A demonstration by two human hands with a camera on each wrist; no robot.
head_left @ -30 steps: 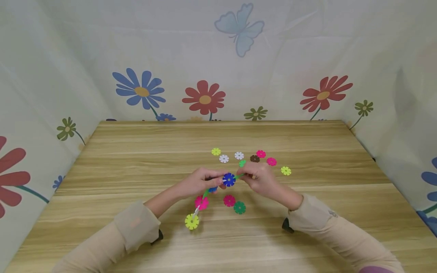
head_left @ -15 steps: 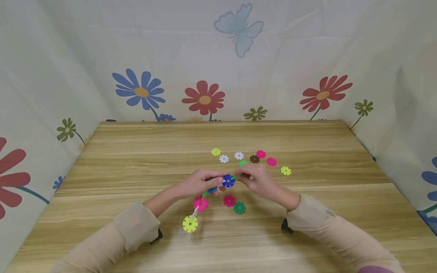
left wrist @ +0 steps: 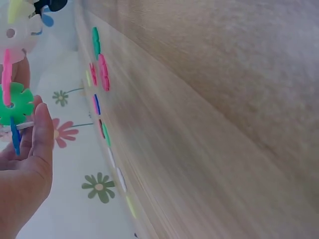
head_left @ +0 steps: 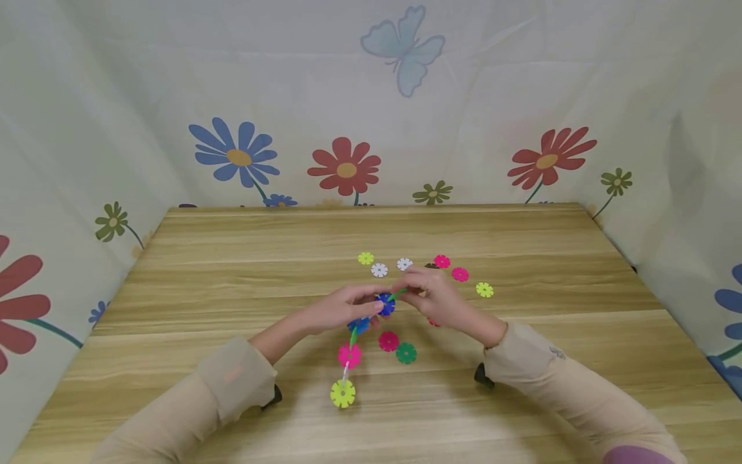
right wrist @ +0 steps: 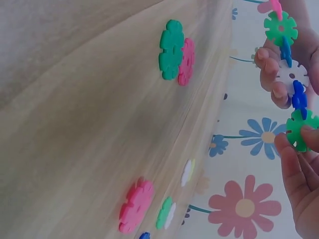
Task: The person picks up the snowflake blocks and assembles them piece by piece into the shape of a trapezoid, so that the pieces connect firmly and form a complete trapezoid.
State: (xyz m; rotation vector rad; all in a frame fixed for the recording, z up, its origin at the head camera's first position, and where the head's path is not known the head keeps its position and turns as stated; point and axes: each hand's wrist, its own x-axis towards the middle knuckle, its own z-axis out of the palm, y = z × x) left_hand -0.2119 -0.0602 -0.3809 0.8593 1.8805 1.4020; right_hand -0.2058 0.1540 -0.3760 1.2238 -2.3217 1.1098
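Observation:
A chain of slotted snowflake discs hangs between both hands above the table. Its lower end is a yellow disc (head_left: 343, 394), followed by white, a pink disc (head_left: 350, 356), green and blue. My left hand (head_left: 339, 311) grips the upper part, around a white disc (right wrist: 291, 74) and a dark blue disc (head_left: 385, 304). Between thumb and fingers, my right hand (head_left: 433, 298) pinches a green disc (right wrist: 297, 132) whose edge meets the dark blue one. In the left wrist view, the chain's green disc (left wrist: 16, 104) shows beside the left fingers.
Loose discs lie flat on the wooden table (head_left: 232, 258). Beyond the hands are a yellow disc (head_left: 366, 258), white ones, pink ones and a partly hidden brown disc (head_left: 431, 265). Nearer lie a pink disc (head_left: 389, 341) and a dark green disc (head_left: 406, 353). A flower-printed curtain surrounds the table.
The chain's yellow end has swung right and towards me. My right hand has shifted slightly left and up with the green disc, uncovering part of a pink disc below it. The left hand stays nearly in place.

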